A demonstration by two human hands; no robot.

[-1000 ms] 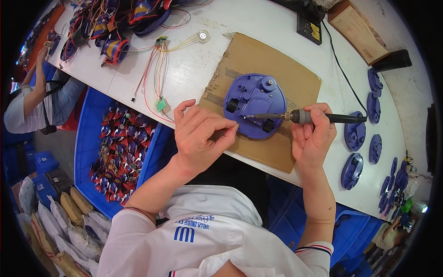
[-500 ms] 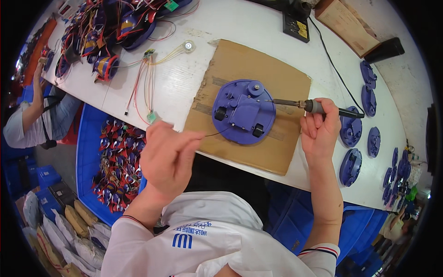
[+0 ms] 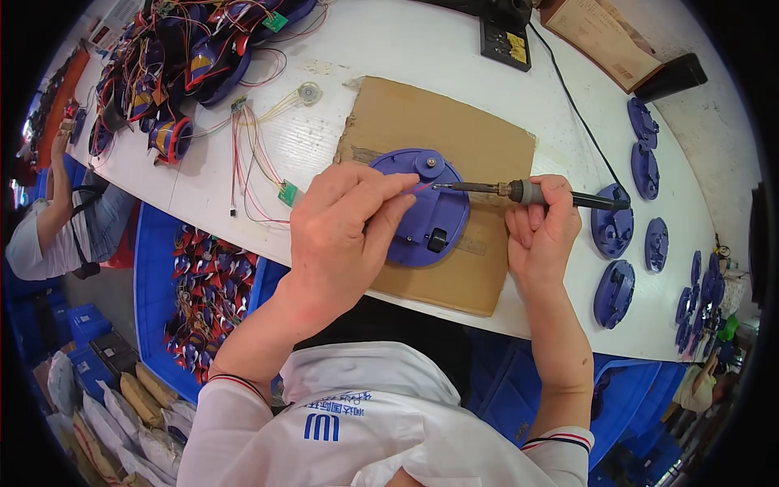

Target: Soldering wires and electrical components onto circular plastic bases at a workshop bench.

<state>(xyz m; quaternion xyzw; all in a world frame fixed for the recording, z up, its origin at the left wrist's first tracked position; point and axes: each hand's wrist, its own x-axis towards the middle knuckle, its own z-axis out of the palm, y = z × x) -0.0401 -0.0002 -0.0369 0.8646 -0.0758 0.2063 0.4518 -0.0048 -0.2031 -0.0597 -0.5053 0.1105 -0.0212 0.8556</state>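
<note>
On a cardboard sheet (image 3: 487, 276) lies an oval purple plastic base (image 3: 414, 243) with black wheels and a metal post. My right hand (image 3: 542, 231) grips a soldering iron (image 3: 527, 191), its tip touching or very near a small metal point on the base's upper part. My left hand (image 3: 345, 231) pinches a thin red wire (image 3: 423, 187) at that tip, over the base's left side, hiding part of it. A green circuit board (image 3: 286, 192) with wires lies left of the cardboard, with a round disc (image 3: 308, 93) on leads above it.
Wired purple assemblies (image 3: 199, 65) are heaped at upper left. More purple bases (image 3: 613, 292) line the table's (image 3: 243, 243) right. A black iron stand (image 3: 503, 40) is at the back, a blue bin (image 3: 162, 349) of parts at lower left. Another person (image 3: 53, 227) works at far left.
My left hand has gone from lower left up and right onto the base, where a red wire now shows. The iron tip moved up from mid-base, then shifted slightly left and down.
</note>
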